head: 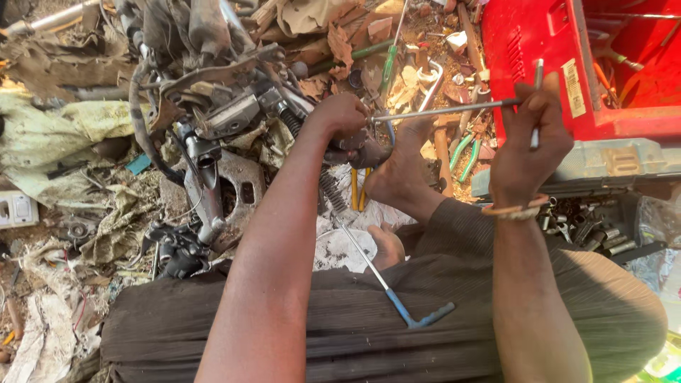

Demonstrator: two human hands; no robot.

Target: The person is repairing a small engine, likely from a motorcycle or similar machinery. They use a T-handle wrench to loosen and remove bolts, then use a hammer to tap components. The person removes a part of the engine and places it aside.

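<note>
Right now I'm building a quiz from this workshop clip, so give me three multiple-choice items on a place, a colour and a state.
1. Where does the red toolbox sit?
A. upper right
B. lower left
C. on the lap

2. What colour is the handle of the T-shaped wrench lying on the lap?
A. yellow
B. blue
C. red

3. What is the right hand doing?
A. resting flat and open
B. gripping a long metal rod
C. holding pliers

Answers: 1 A, it fills the upper right corner. 2 B, its grip is blue. 3 B, the fingers close round the rod's handle end, while the left hand holds its far end at the machine part.
</note>
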